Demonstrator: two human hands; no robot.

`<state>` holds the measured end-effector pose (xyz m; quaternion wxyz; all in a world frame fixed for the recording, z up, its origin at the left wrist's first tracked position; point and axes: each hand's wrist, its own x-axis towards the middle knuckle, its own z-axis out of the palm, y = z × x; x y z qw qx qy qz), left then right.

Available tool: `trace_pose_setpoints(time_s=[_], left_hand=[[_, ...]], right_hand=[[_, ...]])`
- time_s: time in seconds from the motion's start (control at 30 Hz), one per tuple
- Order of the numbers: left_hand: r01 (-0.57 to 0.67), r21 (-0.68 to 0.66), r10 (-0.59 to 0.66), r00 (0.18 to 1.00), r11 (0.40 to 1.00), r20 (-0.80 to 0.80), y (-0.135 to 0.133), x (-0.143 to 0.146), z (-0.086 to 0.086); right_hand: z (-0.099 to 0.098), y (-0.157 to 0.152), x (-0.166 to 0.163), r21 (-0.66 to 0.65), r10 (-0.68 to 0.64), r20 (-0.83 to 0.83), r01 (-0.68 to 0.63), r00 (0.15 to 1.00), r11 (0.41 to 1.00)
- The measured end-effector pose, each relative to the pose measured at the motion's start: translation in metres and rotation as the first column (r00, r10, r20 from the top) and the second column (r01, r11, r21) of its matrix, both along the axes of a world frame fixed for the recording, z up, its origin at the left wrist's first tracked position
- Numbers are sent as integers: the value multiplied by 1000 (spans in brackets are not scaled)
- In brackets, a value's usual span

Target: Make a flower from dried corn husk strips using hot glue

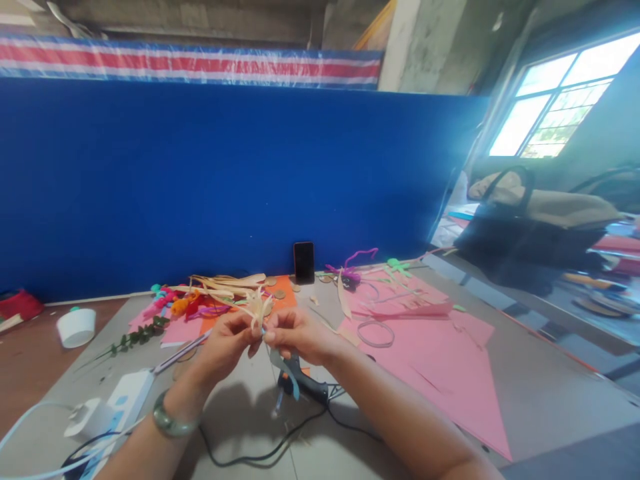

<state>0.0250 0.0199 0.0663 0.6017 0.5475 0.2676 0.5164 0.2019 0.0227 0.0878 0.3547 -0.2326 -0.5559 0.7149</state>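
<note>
My left hand (226,347), with a green bangle (170,417) on its wrist, pinches a small bunch of pale, straw-coloured strips (257,307) that fan out upward like a flower. Close against it, my right hand (300,335) has its fingers pinched at the base of the bunch, on a pale blue-grey ribbon (290,377). The ribbon's loose end hangs down below the right hand. Behind that end, a black glue gun (313,388) lies on the grey table. Fingers hide the spot where ribbon and bunch meet.
Pink paper sheets (425,373) cover the right side. Colourful pipe-cleaner pieces (185,305), a green leafy sprig (137,335), a cutter knife (180,353) and a white power strip (125,393) lie left. A phone (304,263) leans on the blue partition (225,173). A black cable (250,459) runs in front.
</note>
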Motion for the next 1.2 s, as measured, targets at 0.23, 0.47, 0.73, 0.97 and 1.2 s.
trace_pose_setpoints(time_s=[0.23,0.47,0.73,0.97,1.2], left_hand=[[-125,19,124,992,992,33,-4,4,-1],[-266,134,285,946,955,-154,-6,6,2],[-469,172,495,850,867,-179,-13,17,-10],[-379,139,391,918,915,-68,-11,15,-5],[-187,-76,190,981,979,46,-7,9,5]], right_hand=[[-3,3,-1,2,-54,9,54,998,999],[-5,3,0,266,-281,132,239,951,934],[-4,-23,-7,929,-732,140,168,666,330],[-2,-20,-6,823,-637,142,267,758,502],[6,-18,-8,465,-434,118,336,893,819]])
